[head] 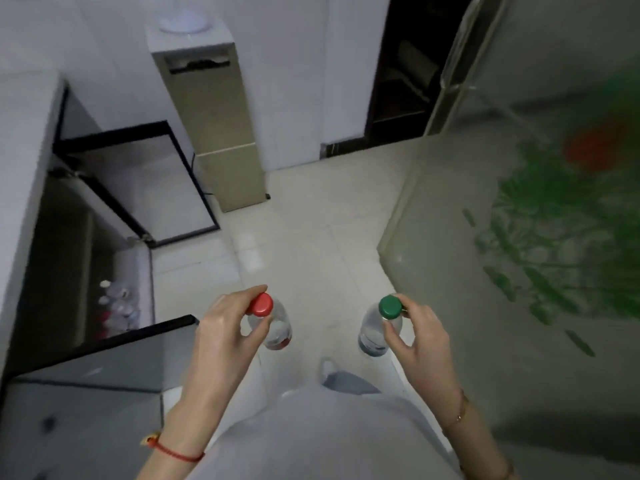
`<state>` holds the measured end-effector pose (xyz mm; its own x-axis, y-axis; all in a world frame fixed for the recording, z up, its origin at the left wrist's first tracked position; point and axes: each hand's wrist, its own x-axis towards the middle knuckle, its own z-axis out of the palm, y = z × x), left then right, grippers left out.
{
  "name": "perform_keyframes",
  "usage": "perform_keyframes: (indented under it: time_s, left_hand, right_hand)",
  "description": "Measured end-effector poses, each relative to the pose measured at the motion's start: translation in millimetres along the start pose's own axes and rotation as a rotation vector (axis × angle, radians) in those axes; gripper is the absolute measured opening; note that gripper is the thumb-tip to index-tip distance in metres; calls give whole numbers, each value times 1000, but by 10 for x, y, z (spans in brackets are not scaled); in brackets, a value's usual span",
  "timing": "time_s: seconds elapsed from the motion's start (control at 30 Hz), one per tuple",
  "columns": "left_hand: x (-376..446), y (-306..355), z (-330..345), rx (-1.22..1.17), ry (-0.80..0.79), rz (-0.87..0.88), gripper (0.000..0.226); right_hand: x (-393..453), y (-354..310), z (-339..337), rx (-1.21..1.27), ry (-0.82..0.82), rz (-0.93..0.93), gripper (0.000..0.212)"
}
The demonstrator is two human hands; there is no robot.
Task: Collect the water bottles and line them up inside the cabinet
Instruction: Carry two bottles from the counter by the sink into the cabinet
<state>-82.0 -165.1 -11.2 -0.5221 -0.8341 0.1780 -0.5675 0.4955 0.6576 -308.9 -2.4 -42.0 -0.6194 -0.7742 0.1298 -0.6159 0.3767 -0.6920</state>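
Tiled floor (294, 237) below; each hand grips a bottle by its cap

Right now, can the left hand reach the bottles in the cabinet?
Probably not yet. The left hand already grips the red-capped bottle, and the cabinet bottles sit low and deep past the open door. The opening looks clear, so bending closer should do it.

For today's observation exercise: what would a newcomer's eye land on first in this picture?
First, the two clear bottles held low in the centre: the red-capped bottle in the left hand and the green-capped bottle in the right hand. Next, the open cabinet at left, with more bottles inside.
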Motion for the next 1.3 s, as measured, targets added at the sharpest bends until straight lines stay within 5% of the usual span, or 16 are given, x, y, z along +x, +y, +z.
perform_keyframes:
  time_s: [0.4, 0.9, 1.3]
  left_hand:
    - [1499, -453, -35, 50, 324, -332, 44]
    - [3001, -2222, -720, 111, 563, -622, 42]
    - [3812, -3479, -1123, 154, 812, -934, 40]
  right_hand:
    - [2662, -408, 819, 34, -355, -353, 33]
    - [4855, -2189, 3481, 97, -723, -747, 41]
    - [5649, -3580, 5401, 167, -1035, -895, 37]
